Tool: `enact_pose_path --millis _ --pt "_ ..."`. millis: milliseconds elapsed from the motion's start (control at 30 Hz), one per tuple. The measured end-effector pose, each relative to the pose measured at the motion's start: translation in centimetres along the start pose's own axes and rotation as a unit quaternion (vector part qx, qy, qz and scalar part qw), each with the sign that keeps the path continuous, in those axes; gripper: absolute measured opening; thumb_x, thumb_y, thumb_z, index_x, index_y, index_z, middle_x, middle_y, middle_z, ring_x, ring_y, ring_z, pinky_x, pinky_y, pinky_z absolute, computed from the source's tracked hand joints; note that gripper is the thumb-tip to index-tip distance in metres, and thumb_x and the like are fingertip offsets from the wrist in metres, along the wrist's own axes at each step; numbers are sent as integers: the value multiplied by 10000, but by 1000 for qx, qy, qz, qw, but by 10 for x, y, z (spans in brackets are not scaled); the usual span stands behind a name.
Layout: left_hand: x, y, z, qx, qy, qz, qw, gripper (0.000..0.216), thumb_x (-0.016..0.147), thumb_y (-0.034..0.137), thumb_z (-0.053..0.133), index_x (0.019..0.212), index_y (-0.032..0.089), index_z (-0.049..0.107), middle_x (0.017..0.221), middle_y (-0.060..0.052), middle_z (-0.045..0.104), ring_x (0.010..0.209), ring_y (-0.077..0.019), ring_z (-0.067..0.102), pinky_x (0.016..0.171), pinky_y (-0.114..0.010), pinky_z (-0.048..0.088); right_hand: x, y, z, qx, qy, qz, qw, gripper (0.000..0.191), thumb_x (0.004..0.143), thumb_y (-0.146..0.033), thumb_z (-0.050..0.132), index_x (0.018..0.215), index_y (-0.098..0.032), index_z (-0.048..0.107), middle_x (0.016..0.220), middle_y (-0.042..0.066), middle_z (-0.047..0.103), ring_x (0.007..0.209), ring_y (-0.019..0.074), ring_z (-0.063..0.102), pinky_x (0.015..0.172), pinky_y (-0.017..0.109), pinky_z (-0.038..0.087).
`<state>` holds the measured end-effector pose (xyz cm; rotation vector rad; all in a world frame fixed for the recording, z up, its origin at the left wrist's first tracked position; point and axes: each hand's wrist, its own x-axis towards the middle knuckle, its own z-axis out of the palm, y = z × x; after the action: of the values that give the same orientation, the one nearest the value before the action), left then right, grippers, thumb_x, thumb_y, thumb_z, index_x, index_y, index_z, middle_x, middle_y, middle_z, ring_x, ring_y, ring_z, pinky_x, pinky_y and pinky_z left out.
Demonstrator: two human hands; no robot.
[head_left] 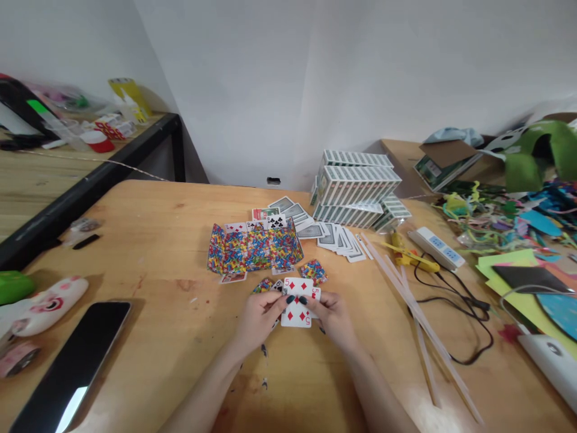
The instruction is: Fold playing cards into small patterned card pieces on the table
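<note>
Phone (72, 367) lies near-left, bare table (171, 240) beside it; left hand (259, 319) and right hand (334, 316) pinch a face-up five-of-diamonds card (296, 314).

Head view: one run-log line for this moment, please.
left hand: grips white five-of-diamonds playing card | right hand: grips same card | beyond: multicoloured patterned card strip, upright on wooden table

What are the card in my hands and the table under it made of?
The five of diamonds card looks like thin coated paper: smooth white face with red print. The table is seemingly wood: light matte top with visible grain and stains.
</note>
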<state>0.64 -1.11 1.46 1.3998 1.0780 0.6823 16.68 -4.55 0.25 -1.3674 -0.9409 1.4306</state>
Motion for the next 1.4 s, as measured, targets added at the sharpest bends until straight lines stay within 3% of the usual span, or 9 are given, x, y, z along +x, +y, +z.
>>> enact_pose_path --millis 167,300,533,733,833,967,1133,1233,1400 --pt "-2 4 3 23 46 8 999 373 756 410 491 488 169 397 488 50 294 466 -80 264 423 -197 206 1 -3 -2 -81 38 -51 995 420 680 -479 637 453 -147 518 410 -36 425 395 73 341 373 202 247" --pt "-3 4 4 52 82 8 995 383 762 414 474 480 175 374 471 50 293 453 -83 277 427 -201 212 1 -9 -7 -103 16 -113 988 326 773 -440 552 688 -147 667 611 21 589 591 142 497 508 229 401" --pt "-4 3 3 128 101 62 985 305 770 322 477 509 166 498 484 35 385 469 -95 341 461 -205 269 0 -11 -5 -73 -8 -120 990 272 811 -379 514 886 -172 674 740 38 661 691 181 585 660 287 473" --pt "-8 1 9 174 83 133 972 304 800 271 482 520 181 561 493 13 477 478 -113 411 522 -229 309 -3 -6 1 -161 75 -160 971 240 825 -314 485 864 -174 675 703 40 659 678 191 593 617 277 474" --pt "-11 3 14 172 84 154 969 286 812 241 470 555 190 585 515 2 516 478 -117 427 534 -236 311 -7 2 6 -267 145 -188 934 245 827 -291 471 837 -168 683 601 55 635 587 186 579 551 268 450" --pt "-14 5 19 180 80 180 964 289 825 230 464 566 192 588 510 -9 528 478 -120 454 525 -235 314 -12 9 13 -335 239 -213 886 232 809 -282 497 896 -162 676 691 106 677 573 190 598 591 298 468" --pt "-15 -1 17 238 113 240 934 251 844 178 433 642 176 582 543 -6 556 479 -109 477 504 -228 311 -8 7 10 -233 164 -206 936 267 828 -277 461 1017 -168 615 909 89 690 762 190 655 673 281 524" --pt "-14 -3 16 265 120 258 921 239 846 158 432 647 164 563 539 2 550 475 -98 477 489 -220 306 -5 5 6 -202 138 -214 946 299 831 -267 451 1070 -161 597 1041 95 663 855 193 649 690 270 534" --pt "-16 0 19 290 110 260 914 311 851 162 414 549 158 487 475 13 483 440 -90 449 462 -215 307 -7 0 2 -246 138 -223 933 263 833 -260 449 964 -153 650 806 63 704 722 177 661 596 224 523"
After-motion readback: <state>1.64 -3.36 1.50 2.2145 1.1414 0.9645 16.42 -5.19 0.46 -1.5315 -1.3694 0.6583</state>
